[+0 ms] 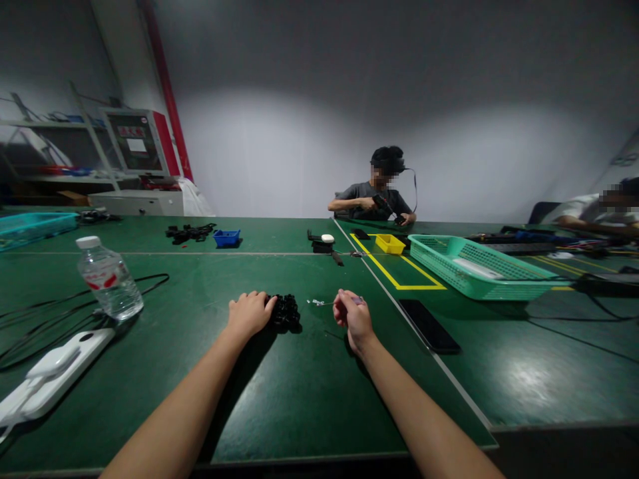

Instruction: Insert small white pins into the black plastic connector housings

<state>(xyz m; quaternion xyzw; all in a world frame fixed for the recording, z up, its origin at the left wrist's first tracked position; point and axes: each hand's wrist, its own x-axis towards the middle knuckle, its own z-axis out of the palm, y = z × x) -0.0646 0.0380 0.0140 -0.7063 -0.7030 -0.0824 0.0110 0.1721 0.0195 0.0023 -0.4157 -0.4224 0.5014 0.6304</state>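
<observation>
My left hand (251,313) lies palm down on the green table, fingers stretched forward and thumb against a cluster of small black parts (285,314). Its fingertips are partly hidden. To the right of the cluster, my right hand (353,317) is closed around a thin pointed tool (327,304) with a purplish end showing above the fingers. The tool points left, its tip at several tiny white pieces (316,303) on the table. Whether the tip touches them I cannot tell.
A water bottle (110,279) and a white power strip (60,372) stand left. On the right are a phone (429,326) and a green basket (479,290). Further back sit a blue bin (226,238), a yellow bin (390,244) and black parts (190,233). A co-worker (367,194) sits opposite.
</observation>
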